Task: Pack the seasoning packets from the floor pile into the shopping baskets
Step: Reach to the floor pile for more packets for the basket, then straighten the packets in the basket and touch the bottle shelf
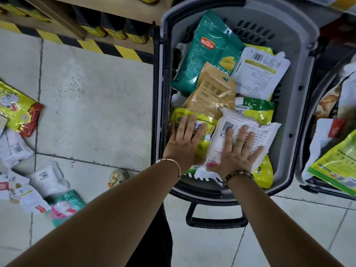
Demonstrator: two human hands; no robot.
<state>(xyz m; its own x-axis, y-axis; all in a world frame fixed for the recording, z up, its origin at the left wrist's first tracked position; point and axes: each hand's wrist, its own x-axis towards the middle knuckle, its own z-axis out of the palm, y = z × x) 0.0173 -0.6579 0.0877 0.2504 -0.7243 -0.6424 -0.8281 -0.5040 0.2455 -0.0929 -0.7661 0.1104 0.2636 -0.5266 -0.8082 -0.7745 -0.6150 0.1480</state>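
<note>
Tiled floor (92, 105) holds a grey plastic basket (301, 112); flat-fingered left hand (184, 140) and right hand (238, 153) press yellow-green packet (178, 116) and white packet (268, 132) down, probably making room.

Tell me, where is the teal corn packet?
Head view: the teal packet lies far left inside the grey basket, just beyond the brown pouch.

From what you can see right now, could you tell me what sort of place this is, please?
Probably a shop aisle: a wooden shelf of bottles, a grey shopping basket of packets and a tiled floor.
</note>
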